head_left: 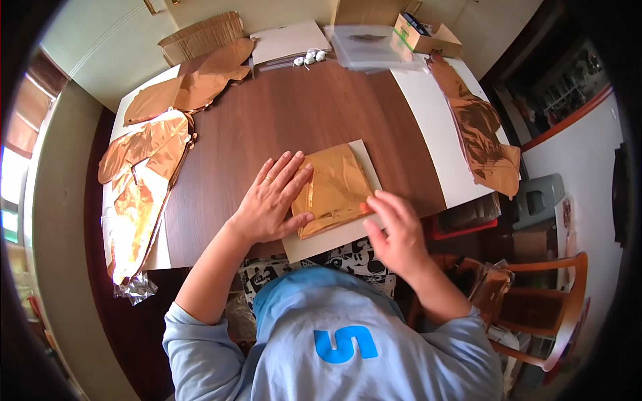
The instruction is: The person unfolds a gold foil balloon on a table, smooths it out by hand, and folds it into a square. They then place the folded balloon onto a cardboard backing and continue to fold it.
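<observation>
Head view: folded gold foil sits centre frame on a white card, roughly square, no clear long axis. Left hand spread flat on its left edge, grasping nothing. Right hand, half-curled, just off its lower-right edge; blurred, can't tell if pinching. Shirt reads "5"; no legible brands.

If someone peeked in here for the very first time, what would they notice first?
Probably the shiny coppery foil glaring at the left side of the brown table. Next, perhaps, the folded gold packet at the near edge, with the left hand flat on it and the right hand at its right side. The bright blue number on the shirt stands out too.
</observation>
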